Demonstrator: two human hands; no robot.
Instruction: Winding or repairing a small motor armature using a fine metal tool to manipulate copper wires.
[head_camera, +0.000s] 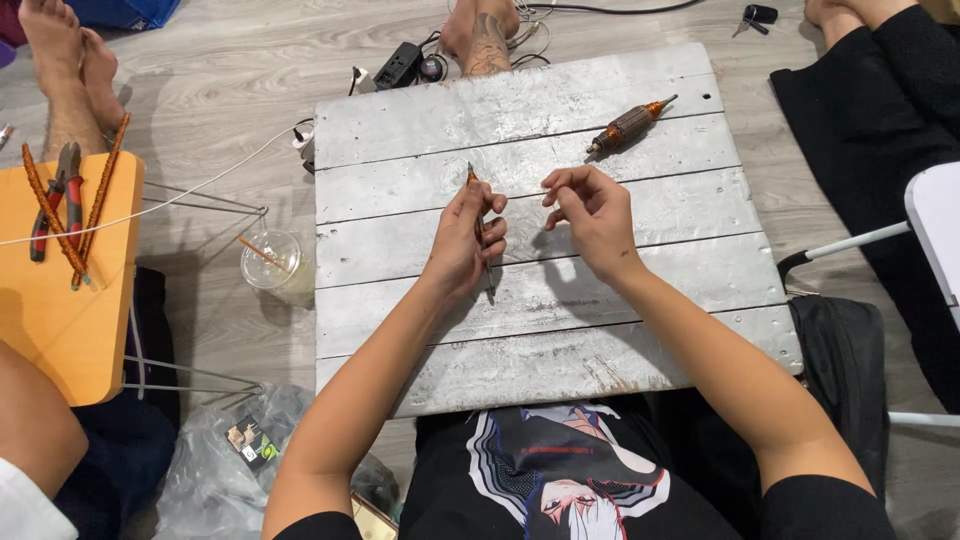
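Left hand (468, 235) closed round thin rod (480, 225) — right hand (590, 210) loosely curled.

Worn, silver-painted wooden board (600, 330)

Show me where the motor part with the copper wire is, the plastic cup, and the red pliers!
Motor armature (630, 124), head view, on its copper-wound middle.
Plastic cup (270, 262), head view, on its clear side wall.
Red-handled pliers (60, 200), head view, on the handles, lying on the orange board.

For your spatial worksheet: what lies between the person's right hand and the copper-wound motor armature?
Head view: only bare grey plank board separates the right hand from the copper-wound armature.
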